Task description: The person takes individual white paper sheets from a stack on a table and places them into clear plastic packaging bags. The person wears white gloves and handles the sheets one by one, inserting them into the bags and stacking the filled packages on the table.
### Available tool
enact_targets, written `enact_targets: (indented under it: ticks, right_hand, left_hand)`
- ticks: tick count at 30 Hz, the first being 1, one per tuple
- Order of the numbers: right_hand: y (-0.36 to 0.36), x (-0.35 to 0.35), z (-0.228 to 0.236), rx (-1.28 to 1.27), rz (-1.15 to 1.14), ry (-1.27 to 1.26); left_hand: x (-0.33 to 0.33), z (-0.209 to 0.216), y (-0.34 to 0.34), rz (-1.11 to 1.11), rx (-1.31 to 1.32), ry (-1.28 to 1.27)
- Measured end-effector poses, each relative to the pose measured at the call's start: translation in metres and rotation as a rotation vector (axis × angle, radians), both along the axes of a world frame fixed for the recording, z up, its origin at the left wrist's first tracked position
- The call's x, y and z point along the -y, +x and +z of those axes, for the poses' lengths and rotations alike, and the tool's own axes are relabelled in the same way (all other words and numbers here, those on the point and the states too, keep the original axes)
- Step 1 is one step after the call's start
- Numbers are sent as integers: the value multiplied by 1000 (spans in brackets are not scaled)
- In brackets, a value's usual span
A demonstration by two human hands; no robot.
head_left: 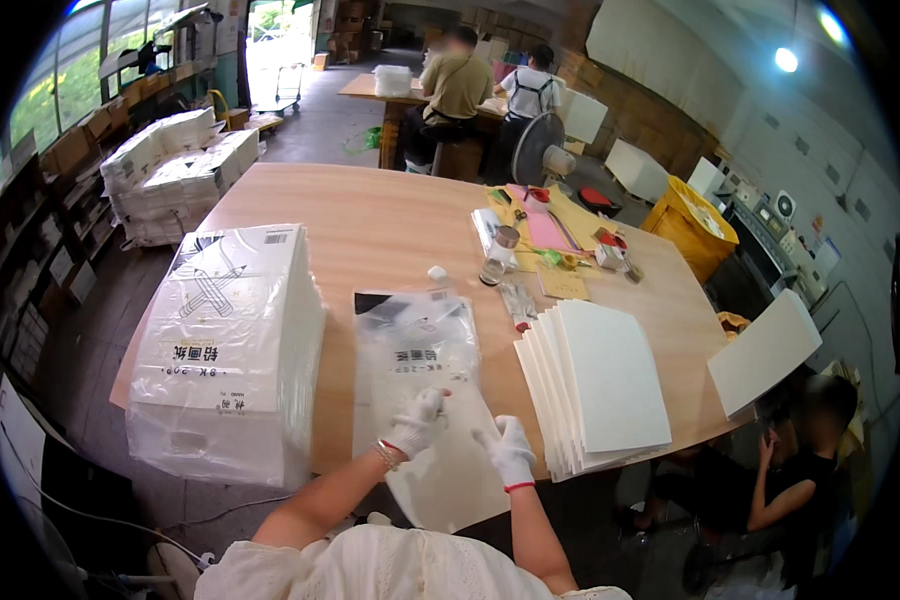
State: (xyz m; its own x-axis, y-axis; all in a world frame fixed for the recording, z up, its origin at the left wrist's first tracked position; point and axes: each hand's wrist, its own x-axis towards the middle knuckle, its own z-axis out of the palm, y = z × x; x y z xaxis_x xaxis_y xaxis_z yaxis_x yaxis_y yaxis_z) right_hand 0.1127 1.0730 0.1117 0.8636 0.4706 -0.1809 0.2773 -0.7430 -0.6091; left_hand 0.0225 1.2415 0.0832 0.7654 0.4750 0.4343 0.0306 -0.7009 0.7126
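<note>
On the left, the tall pile of white paper packs in shiny clear plastic (225, 350) could slide if bumped, since plastic is slippery. The flat, see-through plastic bag with dark print (400, 335) lies mid-table, poking past the near edge; a tug could crease it. The white-gloved left hand (417, 422) is on it; the white-gloved right hand (510, 450) is apart, by its right edge. I can't tell if either pinches. The slanted stack of thick white sheets (620, 380) could spread if knocked. The smooth, light-brown wooden table (370, 220) has a round grey fan (538, 147) behind it and a big yellow sack (692, 225) farther right.
</note>
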Motion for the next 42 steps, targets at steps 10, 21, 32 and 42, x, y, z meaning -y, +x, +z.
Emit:
enact_targets:
  ticks: [10,21,32,42]
  right_hand:
    - [108,-60,-80,200,143,-300]
    - [33,36,-79,-59,251,-298]
    - [-103,124,-22,289,406,275]
    - [-82,164,-101,-434,32,248]
  left_hand:
    - [-39,-71,-31,226,-466,1189]
    - [-38,-77,-63,318,-403,-246]
    - [47,1,-210,-163,-401,-1180]
    - [43,-31,-176,-15,-255,-653]
